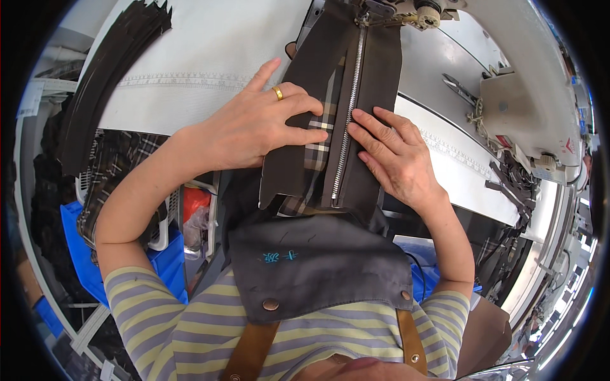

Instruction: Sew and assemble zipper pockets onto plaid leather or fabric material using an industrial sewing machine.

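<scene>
Left hand (264, 120) is partly open, thumb and curled fingers apart on the checked fabric (316, 159), one finger raised; whether it pinches any cloth cannot be determined. Right hand (400, 159) is open and grips nothing, its slightly bent fingertips resting at the zipper (348, 117) and on the dark panel (381, 70). Panel: smooth, matte, long strip form. Zipper: straight row of silver metal teeth on dark tape. The assembly extends from below the sewing machine (429, 14), across the white bench (210, 38), to the smooth grey apron (330, 279). Dark fabric strips (121, 70) lie stacked at left.
</scene>
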Demonstrator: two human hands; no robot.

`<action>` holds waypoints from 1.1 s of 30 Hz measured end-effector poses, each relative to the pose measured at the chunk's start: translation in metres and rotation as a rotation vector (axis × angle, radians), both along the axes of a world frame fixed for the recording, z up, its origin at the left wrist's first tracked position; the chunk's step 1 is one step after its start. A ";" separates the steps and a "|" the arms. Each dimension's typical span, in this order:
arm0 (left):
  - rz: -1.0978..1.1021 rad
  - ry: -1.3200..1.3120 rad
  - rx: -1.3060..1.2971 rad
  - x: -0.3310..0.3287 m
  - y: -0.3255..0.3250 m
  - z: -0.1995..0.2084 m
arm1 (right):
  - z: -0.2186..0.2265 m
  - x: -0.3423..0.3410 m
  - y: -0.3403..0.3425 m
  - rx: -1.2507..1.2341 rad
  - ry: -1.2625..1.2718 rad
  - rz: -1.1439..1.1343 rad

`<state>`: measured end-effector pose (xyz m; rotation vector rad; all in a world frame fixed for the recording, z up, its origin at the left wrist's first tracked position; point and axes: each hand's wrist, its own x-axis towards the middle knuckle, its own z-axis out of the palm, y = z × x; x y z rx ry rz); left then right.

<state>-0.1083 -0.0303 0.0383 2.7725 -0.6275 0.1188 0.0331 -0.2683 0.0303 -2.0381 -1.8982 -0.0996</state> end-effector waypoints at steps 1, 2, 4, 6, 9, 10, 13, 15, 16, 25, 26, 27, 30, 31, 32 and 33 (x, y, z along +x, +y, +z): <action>0.001 -0.013 -0.023 0.000 0.000 0.000 | 0.000 -0.001 0.000 0.007 0.005 -0.011; 0.001 -0.013 -0.023 0.000 0.000 0.000 | 0.000 -0.002 0.001 0.010 0.001 -0.005; -0.016 -0.007 0.000 0.001 0.002 0.000 | 0.000 -0.005 0.003 0.014 -0.003 0.001; -0.013 -0.003 0.005 0.001 0.002 0.000 | -0.001 -0.009 0.006 0.020 -0.013 0.000; -0.010 -0.007 -0.013 0.001 0.002 0.000 | -0.002 -0.012 0.009 0.014 -0.017 -0.002; -0.008 -0.006 -0.032 0.001 0.001 0.001 | -0.002 -0.012 0.008 0.029 -0.014 -0.010; -0.016 0.020 0.014 0.000 0.002 0.004 | -0.001 -0.012 0.005 0.001 0.002 -0.005; -0.027 0.004 0.052 -0.002 0.004 0.008 | -0.001 -0.011 0.003 0.004 0.001 -0.005; -0.041 -0.008 0.092 -0.002 0.005 0.009 | -0.001 -0.011 0.002 -0.006 0.001 -0.010; -0.092 0.053 0.115 -0.003 -0.004 0.013 | -0.002 -0.014 0.002 0.013 0.007 -0.026; -0.091 0.047 0.108 -0.003 -0.005 0.012 | -0.002 -0.015 0.001 -0.011 -0.005 -0.023; -0.094 0.030 0.095 -0.003 -0.005 0.011 | -0.002 -0.016 0.001 -0.013 -0.011 -0.018; -0.093 0.016 0.088 -0.004 -0.004 0.008 | -0.003 -0.019 0.001 -0.059 -0.024 -0.015; -0.088 0.018 0.092 -0.004 -0.004 0.007 | -0.003 -0.020 0.001 -0.056 -0.017 -0.033; -0.088 0.018 0.092 -0.004 -0.004 0.006 | -0.004 -0.021 0.002 -0.054 -0.005 -0.033; -0.084 0.020 0.094 -0.005 -0.004 0.006 | -0.005 -0.022 0.002 -0.052 0.009 -0.032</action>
